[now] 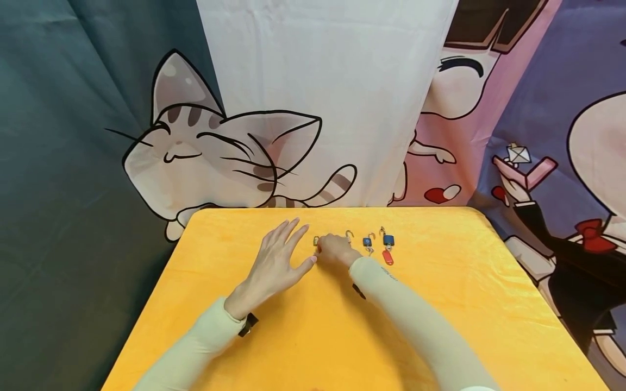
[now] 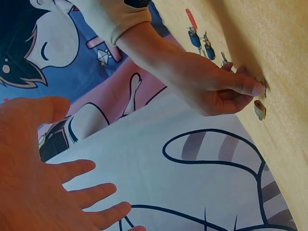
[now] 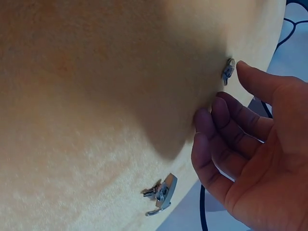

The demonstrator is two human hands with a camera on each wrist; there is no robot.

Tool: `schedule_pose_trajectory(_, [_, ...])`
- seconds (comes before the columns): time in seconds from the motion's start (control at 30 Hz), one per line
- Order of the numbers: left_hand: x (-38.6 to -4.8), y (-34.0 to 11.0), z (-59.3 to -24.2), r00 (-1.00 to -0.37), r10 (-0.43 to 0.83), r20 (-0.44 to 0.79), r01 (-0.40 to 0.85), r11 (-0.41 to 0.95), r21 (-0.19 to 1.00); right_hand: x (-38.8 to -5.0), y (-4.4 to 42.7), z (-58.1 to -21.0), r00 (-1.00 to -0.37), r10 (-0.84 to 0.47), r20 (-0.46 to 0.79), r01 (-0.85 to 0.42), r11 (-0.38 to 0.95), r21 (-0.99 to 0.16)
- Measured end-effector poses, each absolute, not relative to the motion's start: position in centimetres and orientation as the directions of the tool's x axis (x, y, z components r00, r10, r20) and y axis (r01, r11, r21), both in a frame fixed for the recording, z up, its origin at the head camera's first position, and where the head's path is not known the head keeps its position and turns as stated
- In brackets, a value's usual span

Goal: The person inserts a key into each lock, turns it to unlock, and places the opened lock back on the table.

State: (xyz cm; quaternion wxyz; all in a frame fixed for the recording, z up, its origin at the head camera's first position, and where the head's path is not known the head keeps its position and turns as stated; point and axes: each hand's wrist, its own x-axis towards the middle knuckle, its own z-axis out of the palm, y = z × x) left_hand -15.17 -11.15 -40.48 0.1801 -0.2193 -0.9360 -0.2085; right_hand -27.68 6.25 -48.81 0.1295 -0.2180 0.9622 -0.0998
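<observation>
My right hand (image 1: 336, 248) is low over the table, fingers loosely bent. In the right wrist view a gap shows between thumb and fingers, with nothing between them. Just past the thumb lies a small bunch of keys (image 3: 228, 71). A small brass padlock (image 2: 260, 109) lies close to that hand in the left wrist view. On the hand's other side is a padlock with an open shackle and keys (image 3: 163, 195). My left hand (image 1: 275, 259) hovers over the table to the left, fingers spread, holding nothing.
Farther right lie a blue padlock (image 1: 367, 242) with an open shackle and another blue padlock (image 1: 388, 240) with a red key tag (image 1: 388, 257). A yellow cloth covers the table (image 1: 303, 342). Printed curtains (image 1: 313, 65) hang behind it. Black cables (image 3: 203, 207) show beyond the edge.
</observation>
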Motion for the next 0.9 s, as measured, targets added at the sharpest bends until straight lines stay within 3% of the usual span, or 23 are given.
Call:
schedule_pose_trajectory(0.47, [-14.99, -11.26, -40.56, -0.849, 0.335, 0.410, 0.475, 0.824, 0.311, -27.60, 5.72, -49.26, -0.849, -0.478, -0.223, -0.416, 0.867, -0.276])
schedule_pose_trajectory(0.9, [-14.86, -11.31, -40.66, -0.859, 0.328, 0.394, 0.462, 0.829, 0.316, -28.21, 5.24, -49.41, -0.882, -0.356, -0.309, -0.263, 0.915, -0.306])
